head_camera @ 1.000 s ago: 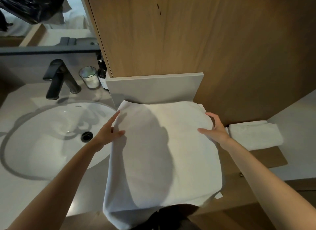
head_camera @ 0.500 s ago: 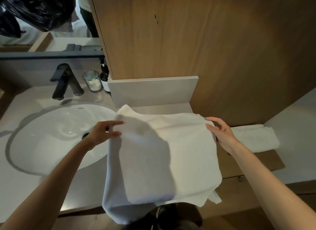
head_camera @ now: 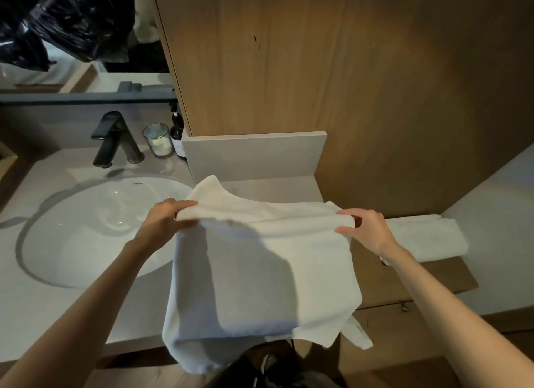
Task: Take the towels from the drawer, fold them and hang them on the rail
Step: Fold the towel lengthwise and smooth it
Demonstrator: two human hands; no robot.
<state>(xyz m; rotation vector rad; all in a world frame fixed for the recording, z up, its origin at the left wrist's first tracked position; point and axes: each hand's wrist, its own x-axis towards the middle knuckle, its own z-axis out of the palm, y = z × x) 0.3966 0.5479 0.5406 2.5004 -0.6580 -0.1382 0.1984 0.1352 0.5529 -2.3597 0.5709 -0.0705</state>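
Towel (head_camera: pixel 260 272): white, plush, doubled into several layers. Spread on tabletop (head_camera: pixel 43 315) just right of sink (head_camera: pixel 86 228), near end drooping over the front edge. Far edge rolled into a thick fold and lifted a bit; one loose corner poking out behind the fold at far left, toward the grey upstand (head_camera: pixel 254 153). Thin flap sticking out at the near right corner. Big dark shadow across the middle.

Left hand (head_camera: pixel 161 226): grip pinching the left end of the fold, fingers over the top, thumb under. Right hand (head_camera: pixel 367 231): grip pinching the right end of the fold, fingers above, thumb below. Both forearms bare.

Second towel (head_camera: pixel 427 237): white, folded flat, lying on a brown surface just right of the right hand, apart from the first.

Black tap (head_camera: pixel 115 139) behind the sink; glass (head_camera: pixel 159 140) and dark bottle (head_camera: pixel 176 136) side by side next to it, against the wood panel (head_camera: pixel 346 70). Mirror (head_camera: pixel 86 78) at top left, black plastic showing in it.
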